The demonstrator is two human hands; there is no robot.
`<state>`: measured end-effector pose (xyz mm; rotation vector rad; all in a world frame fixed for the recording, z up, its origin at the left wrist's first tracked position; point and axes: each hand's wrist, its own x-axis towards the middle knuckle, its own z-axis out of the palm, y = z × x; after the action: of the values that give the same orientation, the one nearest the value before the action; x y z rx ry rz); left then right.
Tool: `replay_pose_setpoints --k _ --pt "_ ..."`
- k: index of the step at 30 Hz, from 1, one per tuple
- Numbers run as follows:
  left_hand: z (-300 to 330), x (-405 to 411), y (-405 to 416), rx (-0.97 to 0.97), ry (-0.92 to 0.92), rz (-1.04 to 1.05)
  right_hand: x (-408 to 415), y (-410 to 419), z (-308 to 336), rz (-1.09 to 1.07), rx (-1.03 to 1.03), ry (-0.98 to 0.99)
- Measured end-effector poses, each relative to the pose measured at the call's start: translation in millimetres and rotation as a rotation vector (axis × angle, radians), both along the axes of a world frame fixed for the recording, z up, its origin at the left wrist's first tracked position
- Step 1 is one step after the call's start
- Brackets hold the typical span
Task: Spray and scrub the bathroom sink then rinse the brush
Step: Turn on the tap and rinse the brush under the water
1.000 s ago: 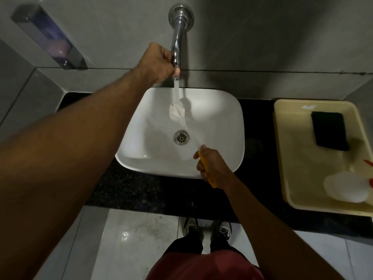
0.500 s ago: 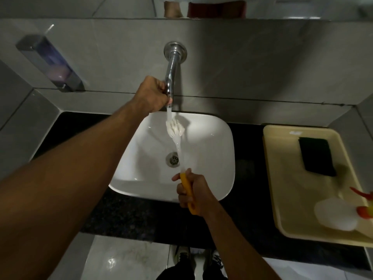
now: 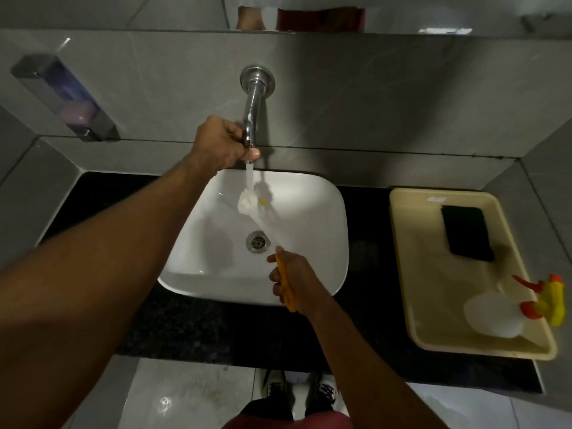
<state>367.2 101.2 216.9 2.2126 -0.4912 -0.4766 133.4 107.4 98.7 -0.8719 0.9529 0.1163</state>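
left hand (image 3: 220, 143) grips tap (image 3: 251, 119) — right hand (image 3: 294, 281) clenches brush (image 3: 247, 202) under water

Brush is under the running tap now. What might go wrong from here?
1. Water hits the brush head high above the sink floor, so spray may land on the black counter.
2. The right hand has its grip at the handle's far end, so a slip is possible.
3. The left hand is busy at the tap.

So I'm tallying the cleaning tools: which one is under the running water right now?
The yellow-handled white-bristled brush, held by the right hand in the white sink. The black scrub pad and spray bottle lie in the cream tray.
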Motion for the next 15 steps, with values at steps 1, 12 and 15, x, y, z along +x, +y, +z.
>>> replay_pose_setpoints --k 1,12,15 --pt "0.1 -1.1 1.6 0.015 -0.03 0.023 -2.8 -1.4 4.5 -0.014 -0.014 0.019" --pt "-14.7 -38.4 -1.6 0.027 -0.249 0.276 -155.4 -48.0 2.1 -0.298 -0.619 0.019" --pt "-31.6 -59.3 -9.2 -0.027 -0.284 0.447 -196.7 -67.6 -11.1 -0.354 -0.777 0.172"
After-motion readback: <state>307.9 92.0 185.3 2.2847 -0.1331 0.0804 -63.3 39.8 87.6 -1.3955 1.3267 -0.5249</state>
